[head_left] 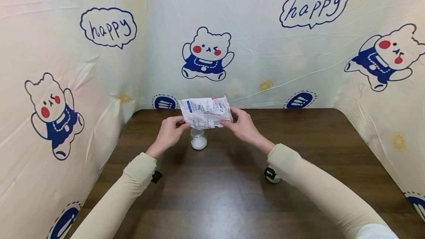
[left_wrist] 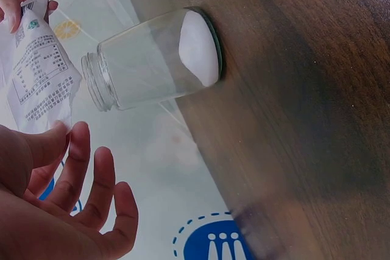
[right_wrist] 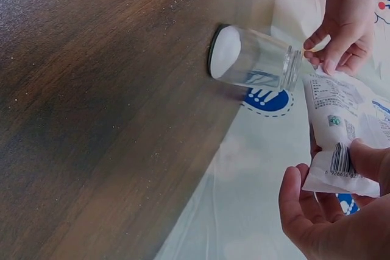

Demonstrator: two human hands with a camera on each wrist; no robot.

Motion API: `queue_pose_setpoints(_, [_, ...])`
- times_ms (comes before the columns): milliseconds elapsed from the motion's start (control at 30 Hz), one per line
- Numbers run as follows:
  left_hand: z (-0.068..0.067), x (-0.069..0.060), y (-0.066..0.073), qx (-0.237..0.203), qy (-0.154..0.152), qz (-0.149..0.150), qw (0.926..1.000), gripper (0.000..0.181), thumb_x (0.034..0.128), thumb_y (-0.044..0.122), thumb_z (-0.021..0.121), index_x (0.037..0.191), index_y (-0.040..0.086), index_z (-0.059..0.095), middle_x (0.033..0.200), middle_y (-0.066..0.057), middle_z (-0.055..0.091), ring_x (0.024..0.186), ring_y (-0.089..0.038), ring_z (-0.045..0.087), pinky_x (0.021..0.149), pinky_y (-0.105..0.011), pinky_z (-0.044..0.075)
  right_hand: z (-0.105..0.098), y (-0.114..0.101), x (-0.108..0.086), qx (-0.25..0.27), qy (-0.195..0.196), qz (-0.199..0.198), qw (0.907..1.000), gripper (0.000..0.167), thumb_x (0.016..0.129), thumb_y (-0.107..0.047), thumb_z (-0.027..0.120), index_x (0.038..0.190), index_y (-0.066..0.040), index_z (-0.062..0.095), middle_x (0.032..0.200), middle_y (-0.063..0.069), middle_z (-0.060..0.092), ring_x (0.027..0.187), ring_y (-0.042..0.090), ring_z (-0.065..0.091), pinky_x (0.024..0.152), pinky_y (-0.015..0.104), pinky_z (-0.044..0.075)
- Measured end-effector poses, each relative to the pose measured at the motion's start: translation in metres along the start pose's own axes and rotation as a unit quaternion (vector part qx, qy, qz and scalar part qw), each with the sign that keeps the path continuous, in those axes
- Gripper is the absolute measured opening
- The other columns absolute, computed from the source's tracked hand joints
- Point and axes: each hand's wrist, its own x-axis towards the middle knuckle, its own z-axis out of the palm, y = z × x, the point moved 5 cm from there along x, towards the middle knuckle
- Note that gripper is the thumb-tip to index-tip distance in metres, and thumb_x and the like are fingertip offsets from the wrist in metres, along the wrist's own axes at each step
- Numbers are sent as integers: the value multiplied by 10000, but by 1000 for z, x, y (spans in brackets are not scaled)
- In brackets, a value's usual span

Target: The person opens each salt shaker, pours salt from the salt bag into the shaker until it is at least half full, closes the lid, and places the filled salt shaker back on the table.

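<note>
A white printed packet (head_left: 206, 111) is held up above the table between both hands. My left hand (head_left: 170, 132) pinches its left end between thumb and fingers. The right hand (head_left: 245, 126) grips the other end, thumb on the near face beside a barcode (right_wrist: 342, 159). Just below the packet, an uncapped glass jar (head_left: 199, 140) stands upright on the table. White grainy stuff (left_wrist: 198, 50) lies heaped in the bottom of the jar. The packet's edge is close to the jar's threaded mouth (left_wrist: 99, 81); no stream between them can be made out.
The dark wooden table (head_left: 206, 194) carries scattered white specks near the jar. Under the right forearm is a small pale round object (head_left: 273, 180), mostly hidden by the black wrist device (head_left: 270, 173). A printed cloth (head_left: 252, 47) hangs behind the table and at both sides.
</note>
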Motion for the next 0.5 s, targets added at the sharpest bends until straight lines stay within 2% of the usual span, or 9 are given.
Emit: queue_pose_setpoints(500, [1,1,-1,-42,-15,6,10000,166,1018,82,714,1162,19,767,1041,-166,767,819,-280,629,716,-405,517,-1,-1,-1,-34,20,-59,10000,403,965,-97,787,1341,-31,657,1142,126,737,856,240,651,722,324,532])
